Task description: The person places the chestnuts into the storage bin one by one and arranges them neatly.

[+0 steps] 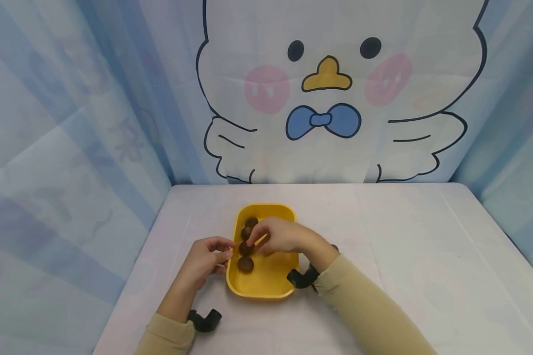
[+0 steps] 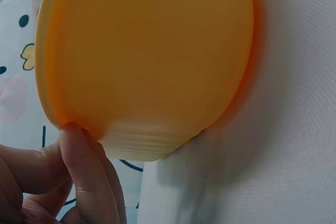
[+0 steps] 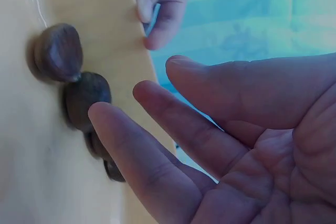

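A yellow tray [image 1: 266, 288] lies on the table, with several brown chestnuts [image 1: 246, 265] in a row along its left side. Over the tray, my right hand [image 1: 277, 235] reaches in with its fingertips at one of the middle chestnuts. The right wrist view shows its fingers [image 3: 152, 177] extended and spread, nothing pinched between them and the thumb; one fingertip overlaps a chestnut [image 3: 86, 95], and contact is unclear. My left hand [image 1: 206, 259] touches the tray's left edge from outside. In the left wrist view, its fingertips rest against the tray's outer wall [image 2: 147, 51].
Behind my right wrist, a small brown thing [image 1: 335, 247] is mostly hidden. Dark curved mounts [image 1: 206, 320] sit at both wrists. A pale cloth covers the table [image 1: 417, 256], and printed curtains [image 1: 328, 153] stand behind and at the sides.
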Tool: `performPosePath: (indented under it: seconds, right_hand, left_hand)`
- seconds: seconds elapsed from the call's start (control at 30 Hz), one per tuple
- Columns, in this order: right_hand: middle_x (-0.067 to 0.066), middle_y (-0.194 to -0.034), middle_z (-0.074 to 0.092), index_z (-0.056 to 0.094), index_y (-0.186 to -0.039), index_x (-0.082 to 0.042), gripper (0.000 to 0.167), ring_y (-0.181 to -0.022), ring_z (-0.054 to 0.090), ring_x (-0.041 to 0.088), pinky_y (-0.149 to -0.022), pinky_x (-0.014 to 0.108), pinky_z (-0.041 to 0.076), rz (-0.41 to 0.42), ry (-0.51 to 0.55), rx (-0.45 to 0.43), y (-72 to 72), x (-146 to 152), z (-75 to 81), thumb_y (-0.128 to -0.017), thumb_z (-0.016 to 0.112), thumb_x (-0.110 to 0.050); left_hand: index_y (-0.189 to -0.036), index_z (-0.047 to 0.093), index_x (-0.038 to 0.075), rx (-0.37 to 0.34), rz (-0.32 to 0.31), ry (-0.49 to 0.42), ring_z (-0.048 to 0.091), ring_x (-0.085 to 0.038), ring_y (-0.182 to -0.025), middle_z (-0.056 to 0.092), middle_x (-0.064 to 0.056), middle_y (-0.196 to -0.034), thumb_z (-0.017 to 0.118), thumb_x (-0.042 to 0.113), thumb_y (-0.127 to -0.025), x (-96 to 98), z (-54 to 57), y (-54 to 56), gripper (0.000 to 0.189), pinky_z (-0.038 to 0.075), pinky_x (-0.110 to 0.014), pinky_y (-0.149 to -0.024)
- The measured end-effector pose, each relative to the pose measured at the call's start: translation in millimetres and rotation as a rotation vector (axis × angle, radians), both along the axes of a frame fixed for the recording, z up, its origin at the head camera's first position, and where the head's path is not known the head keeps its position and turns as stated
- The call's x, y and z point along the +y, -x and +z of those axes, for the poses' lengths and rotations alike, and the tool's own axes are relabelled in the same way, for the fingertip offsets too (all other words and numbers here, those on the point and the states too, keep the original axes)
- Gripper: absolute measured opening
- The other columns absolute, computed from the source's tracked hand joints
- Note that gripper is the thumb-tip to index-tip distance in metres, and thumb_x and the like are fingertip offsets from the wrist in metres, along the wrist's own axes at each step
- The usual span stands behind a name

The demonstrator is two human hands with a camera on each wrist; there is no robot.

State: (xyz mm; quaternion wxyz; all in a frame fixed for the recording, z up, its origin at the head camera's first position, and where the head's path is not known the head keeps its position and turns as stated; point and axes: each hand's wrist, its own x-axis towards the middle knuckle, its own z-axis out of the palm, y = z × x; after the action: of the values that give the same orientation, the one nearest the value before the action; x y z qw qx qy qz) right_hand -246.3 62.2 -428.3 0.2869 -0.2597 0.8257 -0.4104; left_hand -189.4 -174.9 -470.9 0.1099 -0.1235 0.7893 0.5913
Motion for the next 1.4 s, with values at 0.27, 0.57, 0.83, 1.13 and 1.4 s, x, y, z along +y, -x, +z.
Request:
performPosePath:
  seconds: [0.27,0.57,0.83,1.13,1.4]
  right_hand:
    - [0.014,-0.134,0.074,0.077,-0.124,-0.008,0.032,-0.122,0.074,0.032,-0.096,0.038,0.066,-0.090,0.063,-0.093,0.1,23,6.5,-0.095,0.071,0.002]
    - [0.015,-0.132,0.074,0.078,-0.122,-0.015,0.031,-0.120,0.074,0.037,-0.091,0.037,0.067,-0.138,0.084,-0.068,-3.4,50,17.3,-0.095,0.072,0.000]
    - [0.015,-0.136,0.072,0.076,-0.124,-0.010,0.033,-0.124,0.072,0.039,-0.089,0.039,0.068,-0.185,0.111,-0.081,-4.8,76,22.5,-0.095,0.067,0.004]
    - [0.017,-0.138,0.072,0.076,-0.126,-0.011,0.033,-0.124,0.073,0.036,-0.099,0.043,0.065,-0.221,0.060,-0.023,-8.4,107,19.2,-0.095,0.072,-0.003]
    - [0.016,-0.135,0.073,0.074,-0.128,-0.009,0.030,-0.123,0.072,0.033,-0.108,0.049,0.060,-0.257,-0.001,0.035,-10.4,134,8.7,-0.099,0.070,-0.006]
  left_hand:
    - [-0.117,0.079,0.006,-0.007,0.005,0.004,0.063,-0.021,-0.071,0.066,-0.011,-0.100,0.072,-0.002,-0.096,0.7,0.6,0.0,0.023,0.062,-0.026,-0.063]
    - [-0.116,0.079,0.006,-0.009,0.009,0.010,0.063,-0.021,-0.072,0.065,-0.011,-0.100,0.073,-0.002,-0.096,1.2,1.2,-0.6,0.023,0.062,-0.026,-0.063]
    - [-0.116,0.080,0.006,-0.002,0.007,0.002,0.064,-0.021,-0.072,0.066,-0.011,-0.099,0.073,-0.001,-0.096,0.7,0.4,-0.6,0.022,0.062,-0.026,-0.062]
    - [-0.115,0.080,0.006,0.000,0.007,-0.001,0.064,-0.020,-0.070,0.065,-0.010,-0.098,0.073,-0.002,-0.096,0.7,0.1,0.2,0.022,0.062,-0.026,-0.061]
    - [-0.117,0.079,0.006,-0.003,0.005,0.000,0.064,-0.021,-0.072,0.065,-0.010,-0.099,0.073,-0.001,-0.097,0.9,0.2,0.1,0.022,0.062,-0.026,-0.062]
